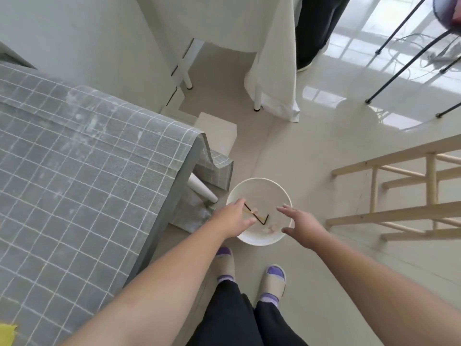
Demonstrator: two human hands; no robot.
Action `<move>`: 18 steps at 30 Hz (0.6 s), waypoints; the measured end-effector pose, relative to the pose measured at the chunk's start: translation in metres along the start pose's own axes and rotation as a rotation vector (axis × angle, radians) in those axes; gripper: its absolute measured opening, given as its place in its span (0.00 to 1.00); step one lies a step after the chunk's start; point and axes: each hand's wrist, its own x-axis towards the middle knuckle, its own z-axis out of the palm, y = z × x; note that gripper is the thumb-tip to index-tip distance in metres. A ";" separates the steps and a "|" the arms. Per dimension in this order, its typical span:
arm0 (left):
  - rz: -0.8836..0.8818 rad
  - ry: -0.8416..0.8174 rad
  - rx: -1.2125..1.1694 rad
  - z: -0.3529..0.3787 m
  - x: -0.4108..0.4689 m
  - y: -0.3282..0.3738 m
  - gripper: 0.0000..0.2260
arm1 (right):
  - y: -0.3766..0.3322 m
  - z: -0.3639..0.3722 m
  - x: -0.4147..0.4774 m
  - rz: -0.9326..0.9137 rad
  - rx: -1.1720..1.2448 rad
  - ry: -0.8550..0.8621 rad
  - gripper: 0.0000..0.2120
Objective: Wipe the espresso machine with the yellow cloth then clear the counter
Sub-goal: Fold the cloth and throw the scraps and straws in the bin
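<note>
While the person stands beside the table [74, 171] with a grey checked cover, both hands hang over a white bin [259, 242] on the floor. The left hand [233, 217] is above the bin's left rim, fingers straight and close together, thumb held out, holding nothing. The right hand [300, 224] is above the right rim, fingers also straight and near each other, thumb apart, holding nothing. Inside the bin lie a thin black bent stick [259, 218] and some small pale pieces, perhaps scraps. The yellow cloth [7, 333] lies on the table at its near left edge, well apart from both hands.
</note>
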 end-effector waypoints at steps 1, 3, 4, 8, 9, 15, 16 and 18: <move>0.003 -0.001 -0.002 0.000 -0.006 -0.002 0.30 | 0.002 -0.002 -0.005 0.001 -0.006 0.024 0.29; 0.008 0.030 -0.015 -0.004 -0.019 -0.004 0.28 | 0.001 -0.010 -0.019 -0.005 -0.009 0.081 0.27; 0.009 0.055 -0.018 -0.008 -0.026 -0.003 0.27 | 0.000 -0.017 -0.025 -0.014 -0.017 0.106 0.26; 0.002 0.189 -0.032 -0.025 -0.057 0.003 0.24 | -0.009 -0.041 -0.047 -0.069 -0.079 0.160 0.22; 0.005 0.234 -0.041 -0.030 -0.067 0.006 0.23 | -0.014 -0.048 -0.052 -0.091 -0.095 0.172 0.21; -0.029 0.505 -0.055 -0.053 -0.139 0.010 0.21 | -0.073 -0.073 -0.072 -0.282 -0.205 0.238 0.17; -0.050 0.556 -0.068 -0.053 -0.154 0.004 0.21 | -0.092 -0.073 -0.076 -0.338 -0.224 0.245 0.17; -0.091 0.630 -0.101 -0.052 -0.183 -0.009 0.21 | -0.130 -0.070 -0.084 -0.442 -0.265 0.248 0.16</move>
